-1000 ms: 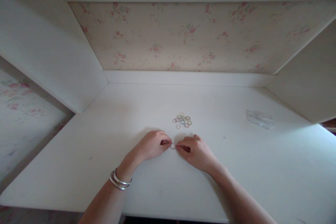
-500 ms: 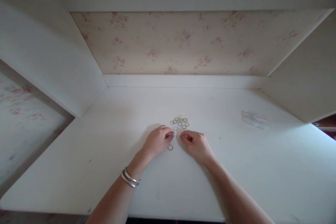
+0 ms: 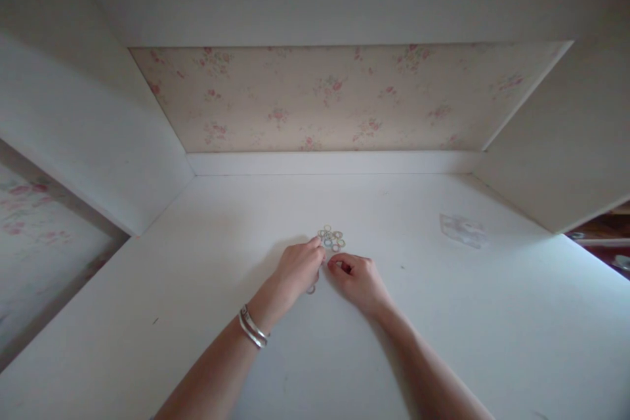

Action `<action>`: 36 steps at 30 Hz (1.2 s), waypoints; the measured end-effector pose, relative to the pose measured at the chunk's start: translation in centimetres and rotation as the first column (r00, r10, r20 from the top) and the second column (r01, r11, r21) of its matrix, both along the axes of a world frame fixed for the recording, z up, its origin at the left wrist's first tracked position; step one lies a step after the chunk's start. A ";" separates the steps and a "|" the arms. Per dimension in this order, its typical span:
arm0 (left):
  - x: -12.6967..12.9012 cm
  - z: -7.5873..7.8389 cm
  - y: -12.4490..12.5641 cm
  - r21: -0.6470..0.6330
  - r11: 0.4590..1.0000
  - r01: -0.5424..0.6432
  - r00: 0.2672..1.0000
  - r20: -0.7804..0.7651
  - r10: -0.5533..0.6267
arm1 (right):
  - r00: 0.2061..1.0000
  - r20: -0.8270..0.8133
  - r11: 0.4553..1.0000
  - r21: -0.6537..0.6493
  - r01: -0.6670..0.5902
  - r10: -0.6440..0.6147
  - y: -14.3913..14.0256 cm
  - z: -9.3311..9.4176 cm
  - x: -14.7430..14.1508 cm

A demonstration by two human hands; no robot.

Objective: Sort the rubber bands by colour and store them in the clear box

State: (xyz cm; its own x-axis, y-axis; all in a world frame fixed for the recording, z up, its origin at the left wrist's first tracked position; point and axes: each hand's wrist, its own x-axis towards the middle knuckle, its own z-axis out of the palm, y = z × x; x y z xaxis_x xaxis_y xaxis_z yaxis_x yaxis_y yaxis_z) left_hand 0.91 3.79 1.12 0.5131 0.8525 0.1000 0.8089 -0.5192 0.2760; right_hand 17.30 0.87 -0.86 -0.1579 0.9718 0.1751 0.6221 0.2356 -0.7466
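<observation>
A small pile of several tiny coloured rings lies on the white desk top. My left hand, with two silver bangles on its wrist, reaches forward and its fingertips touch the near left edge of the pile. Whether they pinch a ring is too small to see. My right hand rests just below the pile, thumb and forefinger curled together. One single ring lies on the desk beside my left hand, partly hidden by it.
A crumpled clear plastic bag lies on the desk to the right. White side panels close in the desk at left and right, and floral wallpaper backs it. The desk's front edge runs lower left.
A second ago both hands held one ring between their fingertips. They left it on the desk and moved forward to the pile. The camera has tilted slightly.
</observation>
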 end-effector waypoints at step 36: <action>-4.4 -0.8 -5.3 -0.116 0.992 0.046 0.970 0.241 -0.017 | 1.000 -0.007 0.995 -0.101 0.017 -0.018 0.4 -0.1 0.0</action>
